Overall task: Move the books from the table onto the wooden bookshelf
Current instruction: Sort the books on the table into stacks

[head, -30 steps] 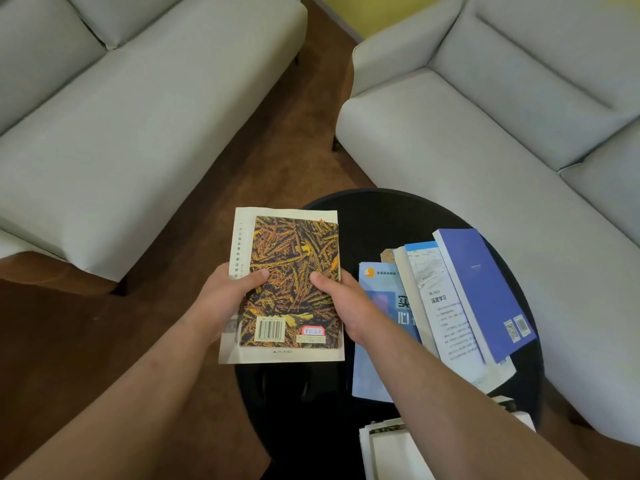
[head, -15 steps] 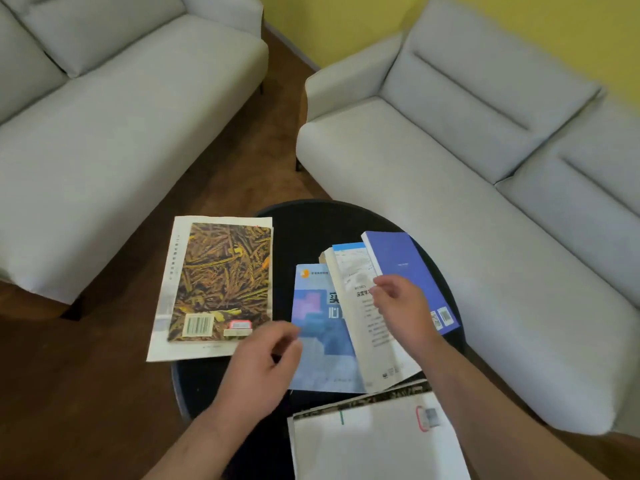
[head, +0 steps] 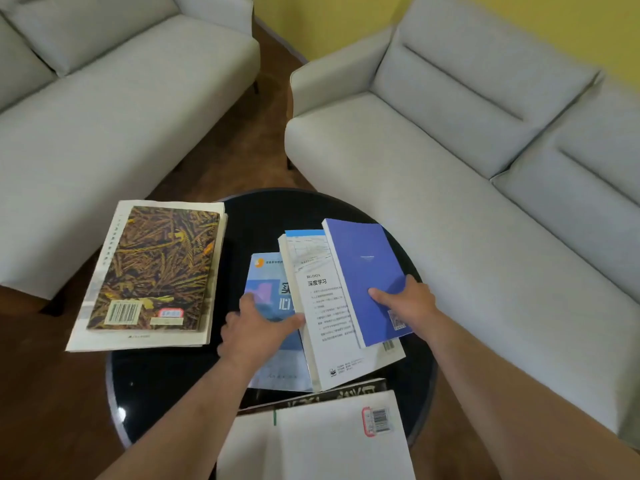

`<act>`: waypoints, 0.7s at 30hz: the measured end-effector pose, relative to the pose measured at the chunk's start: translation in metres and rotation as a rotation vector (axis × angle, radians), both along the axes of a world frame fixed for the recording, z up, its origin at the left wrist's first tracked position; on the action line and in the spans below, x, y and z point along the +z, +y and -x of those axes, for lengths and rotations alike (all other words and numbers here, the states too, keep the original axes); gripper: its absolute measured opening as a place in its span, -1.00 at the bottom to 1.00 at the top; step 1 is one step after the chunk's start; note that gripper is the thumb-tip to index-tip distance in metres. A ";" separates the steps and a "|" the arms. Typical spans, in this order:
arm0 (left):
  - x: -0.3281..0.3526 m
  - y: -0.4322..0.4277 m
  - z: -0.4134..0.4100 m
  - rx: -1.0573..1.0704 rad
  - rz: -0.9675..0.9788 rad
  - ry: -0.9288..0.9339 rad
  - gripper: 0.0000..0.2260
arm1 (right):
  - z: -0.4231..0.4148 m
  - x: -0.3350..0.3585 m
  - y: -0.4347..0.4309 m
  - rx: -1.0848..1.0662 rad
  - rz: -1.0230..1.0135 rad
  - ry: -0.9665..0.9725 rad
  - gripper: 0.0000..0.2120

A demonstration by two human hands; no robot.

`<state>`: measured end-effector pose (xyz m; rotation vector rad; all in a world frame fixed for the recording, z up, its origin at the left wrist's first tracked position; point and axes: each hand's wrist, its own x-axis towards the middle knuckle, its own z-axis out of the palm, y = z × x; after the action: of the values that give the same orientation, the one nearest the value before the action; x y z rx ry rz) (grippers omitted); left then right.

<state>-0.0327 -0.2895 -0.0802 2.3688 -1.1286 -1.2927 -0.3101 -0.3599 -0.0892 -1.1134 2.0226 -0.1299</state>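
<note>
Several books lie on a round black glass table (head: 263, 216). A brown book with a straw-pattern cover (head: 152, 271) lies flat at the table's left, overhanging the rim. In the middle a blue book (head: 363, 268) lies on a white book (head: 329, 327), which overlaps a light blue book (head: 266, 282). My right hand (head: 408, 301) grips the blue book's right edge, thumb on the cover. Resting on the light blue book is my left hand (head: 256, 327), its thumb against the white book's left edge. The wooden bookshelf is out of view.
A large white book (head: 322, 441) lies at the table's near edge, over a dark one. A grey sofa (head: 104, 109) stands to the left and another grey sofa (head: 467, 140) to the right, with brown floor (head: 225, 157) between them and a yellow wall behind.
Both hands let go of the brown book, which now lies on the table's left. My right hand moved onto the blue book; my left hand moved onto the light blue book.
</note>
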 end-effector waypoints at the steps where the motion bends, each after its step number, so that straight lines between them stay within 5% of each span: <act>1: 0.000 -0.002 0.000 0.020 -0.008 0.018 0.07 | 0.000 -0.001 0.002 0.007 -0.020 0.008 -0.07; 5: 0.003 -0.008 -0.002 0.160 -0.058 0.127 0.09 | -0.016 -0.003 0.015 0.007 -0.076 -0.012 -0.12; 12: 0.010 -0.004 -0.002 0.241 -0.033 0.237 -0.02 | -0.030 0.000 0.029 -0.102 -0.080 -0.359 -0.33; 17: -0.005 0.006 -0.003 0.374 0.036 0.442 -0.67 | -0.031 0.000 0.027 -0.211 -0.061 -0.519 -0.45; 21: -0.009 -0.004 -0.004 0.471 0.103 0.565 -0.85 | -0.025 -0.003 0.024 -0.286 -0.079 -0.692 -0.56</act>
<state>-0.0291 -0.2934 -0.0892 1.8447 -0.4258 -1.5229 -0.2853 -0.3356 -0.0919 -0.6006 1.5233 -0.5039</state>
